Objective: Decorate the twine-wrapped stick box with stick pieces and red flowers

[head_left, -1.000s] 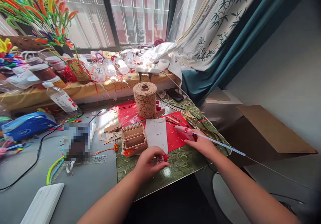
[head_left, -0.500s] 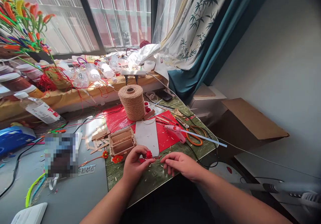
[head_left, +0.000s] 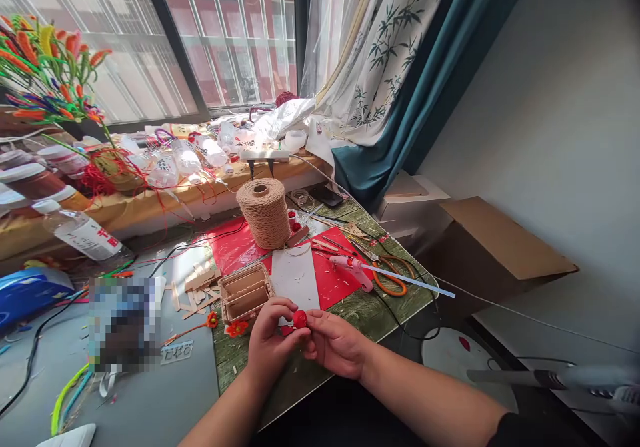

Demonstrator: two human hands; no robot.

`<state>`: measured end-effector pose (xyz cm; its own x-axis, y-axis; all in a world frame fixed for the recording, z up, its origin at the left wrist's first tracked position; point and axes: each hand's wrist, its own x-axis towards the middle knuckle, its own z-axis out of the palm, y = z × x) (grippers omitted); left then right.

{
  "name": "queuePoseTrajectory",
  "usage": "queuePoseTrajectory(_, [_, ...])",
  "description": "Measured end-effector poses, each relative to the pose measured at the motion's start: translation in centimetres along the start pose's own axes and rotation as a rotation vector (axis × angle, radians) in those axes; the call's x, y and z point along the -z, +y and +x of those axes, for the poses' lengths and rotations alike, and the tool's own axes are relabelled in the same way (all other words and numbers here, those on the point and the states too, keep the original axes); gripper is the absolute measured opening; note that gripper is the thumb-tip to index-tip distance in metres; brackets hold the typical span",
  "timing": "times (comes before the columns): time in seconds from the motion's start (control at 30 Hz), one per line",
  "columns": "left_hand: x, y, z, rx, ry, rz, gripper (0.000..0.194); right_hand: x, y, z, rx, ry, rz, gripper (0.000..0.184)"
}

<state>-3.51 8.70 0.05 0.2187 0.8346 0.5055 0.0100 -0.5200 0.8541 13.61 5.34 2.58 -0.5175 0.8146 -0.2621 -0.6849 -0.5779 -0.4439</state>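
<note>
Both my hands meet at the near edge of the green mat (head_left: 365, 313). My left hand (head_left: 270, 343) and my right hand (head_left: 334, 343) pinch a small red round piece (head_left: 300, 318) between their fingertips, just above the mat. Right behind my left hand stands a small box of wooden sticks (head_left: 245, 292). A pink glue gun (head_left: 351, 268) with a long clear glue stick (head_left: 415, 282) lies on the red sheet (head_left: 335, 279) to the right. Two little orange flowers (head_left: 236, 327) lie left of my hands.
A big spool of jute twine (head_left: 265, 212) stands mid-table. Orange-handled scissors (head_left: 390, 279) and loose sticks (head_left: 200, 283) lie about. Bottles (head_left: 85, 233), jars and pipe-cleaner flowers (head_left: 45, 60) crowd the sill. A cardboard box (head_left: 495, 240) sits on the floor at right.
My right hand left the glue gun, which stays on the red sheet, and came left to join my left hand on the red piece. The camera swung a little to the right.
</note>
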Motion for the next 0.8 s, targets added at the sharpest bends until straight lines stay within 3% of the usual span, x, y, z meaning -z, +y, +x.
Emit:
queuePoseTrajectory(0.2, [0.1,0.3,0.3,0.001,-0.012,0.021,0.024,0.2,0.4,0.2,0.047,0.016,0.079,0.024])
queuePoseTrajectory(0.47, [0.1,0.5,0.8,0.014,-0.082,0.051,0.020,0.0,0.1,-0.2,-0.084,-0.033,0.063,0.026])
queuePoseTrajectory(0.8, [-0.2,0.6,0.8,0.007,-0.159,0.002,0.020,1.5,0.7,-0.3,-0.107,-0.111,0.153,0.031])
